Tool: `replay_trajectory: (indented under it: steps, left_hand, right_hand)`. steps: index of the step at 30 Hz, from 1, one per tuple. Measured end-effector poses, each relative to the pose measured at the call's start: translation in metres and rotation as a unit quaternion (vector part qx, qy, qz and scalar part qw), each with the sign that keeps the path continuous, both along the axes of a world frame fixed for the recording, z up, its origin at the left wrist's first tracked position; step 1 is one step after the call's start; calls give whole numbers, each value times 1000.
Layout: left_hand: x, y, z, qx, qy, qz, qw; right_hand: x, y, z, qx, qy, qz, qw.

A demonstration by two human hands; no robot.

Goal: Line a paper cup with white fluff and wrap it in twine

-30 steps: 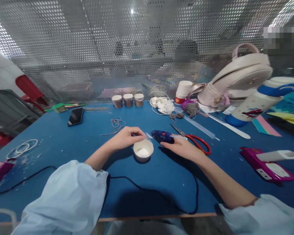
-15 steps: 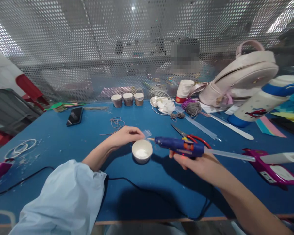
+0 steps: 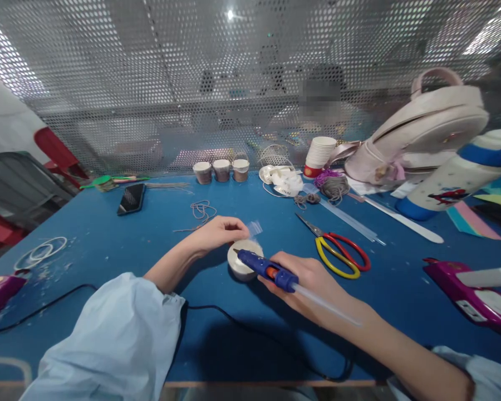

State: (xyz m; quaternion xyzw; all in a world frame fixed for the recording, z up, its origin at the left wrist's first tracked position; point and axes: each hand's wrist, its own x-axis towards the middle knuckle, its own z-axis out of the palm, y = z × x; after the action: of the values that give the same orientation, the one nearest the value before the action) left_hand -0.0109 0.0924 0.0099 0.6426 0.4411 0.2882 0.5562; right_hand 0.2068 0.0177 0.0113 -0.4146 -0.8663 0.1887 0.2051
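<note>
My right hand [image 3: 300,281] is closed round a blue glue gun [image 3: 259,263], which has a clear glue stick [image 3: 323,306] poking out of its back. Its nozzle points left, over the mouth of a small white paper cup [image 3: 236,268]. At the cup's far left rim, my left hand [image 3: 221,231] is closed with its fingertips pinched against the edge; the cup hides part of them. Just beyond those fingertips are short clear pieces [image 3: 255,228]. Scissors [image 3: 338,253] with red and yellow handles lie right of my right hand.
Three small cups [image 3: 221,170], stacked paper cups [image 3: 320,155] and yarn [image 3: 334,187] stand at the back of the blue table [image 3: 150,250]. A bag [image 3: 421,133] and bottle [image 3: 446,178] are right. A black cord [image 3: 234,320] crosses the front. A phone [image 3: 131,199] lies left.
My right hand has brought the glue gun left, and its nozzle is now over the cup instead of beside the rim. The scissors are uncovered. My left hand stays at the cup.
</note>
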Motion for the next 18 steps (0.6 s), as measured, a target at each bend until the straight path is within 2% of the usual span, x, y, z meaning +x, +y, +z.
replay_trajectory:
  steps: [8,18]
  left_hand:
    - [0,-2,-2,-22,-10,8,1000]
    - [1,-5,-2,-19,-5,9,1000]
  right_hand:
    - [2,5,10,17,-33,12,999]
    - [-1,12,-8,44,-36,16,998]
